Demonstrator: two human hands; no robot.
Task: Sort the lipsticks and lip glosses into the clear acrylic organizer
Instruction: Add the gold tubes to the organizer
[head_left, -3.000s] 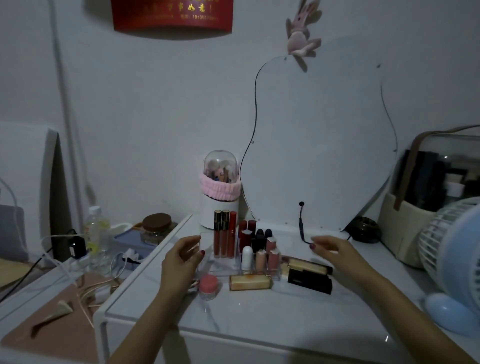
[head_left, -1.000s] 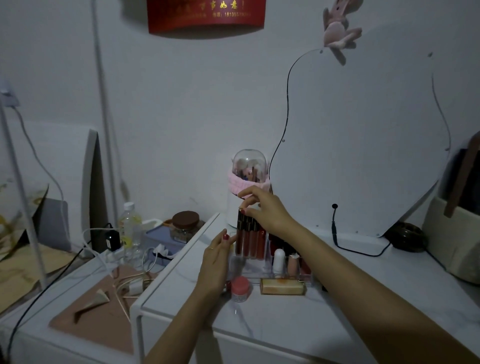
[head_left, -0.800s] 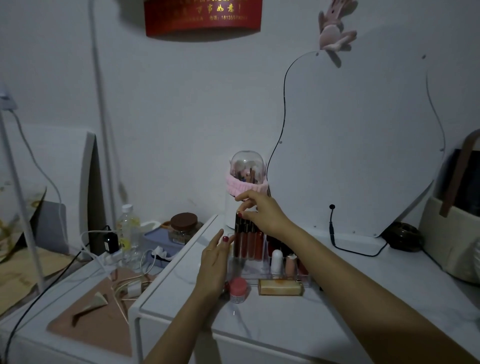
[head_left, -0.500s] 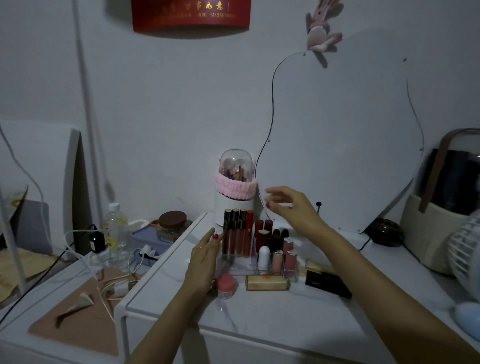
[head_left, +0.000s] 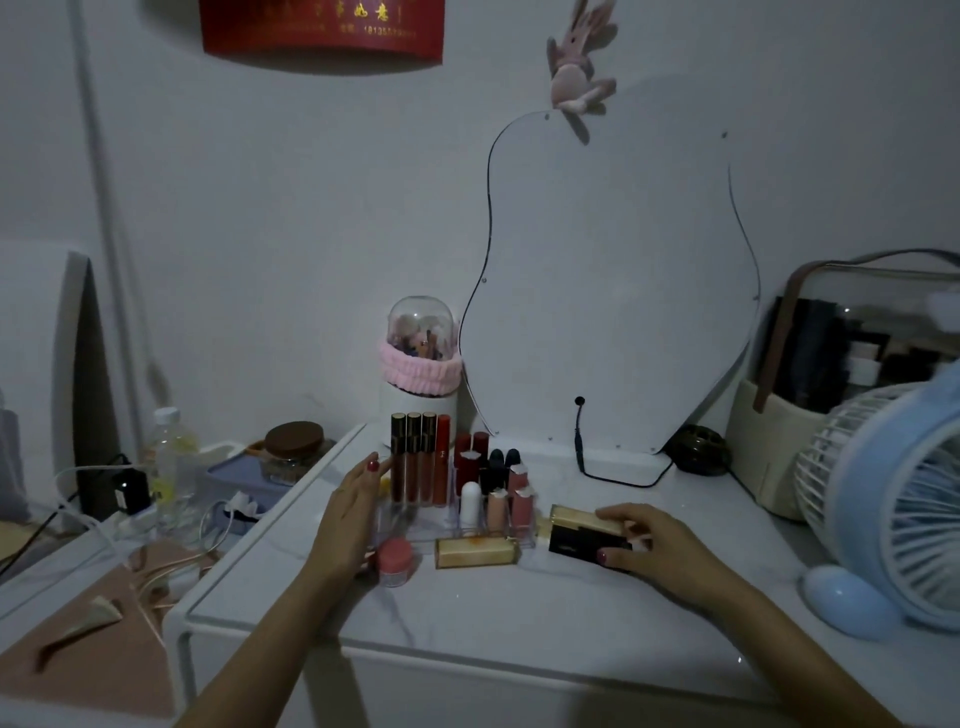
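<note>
The right hand (head_left: 657, 543) has dropped from the far tubes to a black rectangular lipstick case (head_left: 584, 544) right of the clear acrylic organizer (head_left: 457, 512), fingers closing around it. The left hand (head_left: 353, 506), fingers loosely together, steadies the organizer's left side.

A home dressing corner: a white marbled surface (head_left: 519, 613) against a wall carries a curvy mirror (head_left: 613, 291), lipsticks (head_left: 470, 460), a makeup case (head_left: 852, 374) and a small fan (head_left: 893, 499).

A red banner (head_left: 322, 26) on the wall, high above the fingers, bore gold characters too blurred to read and digits, perhaps 18135.
</note>
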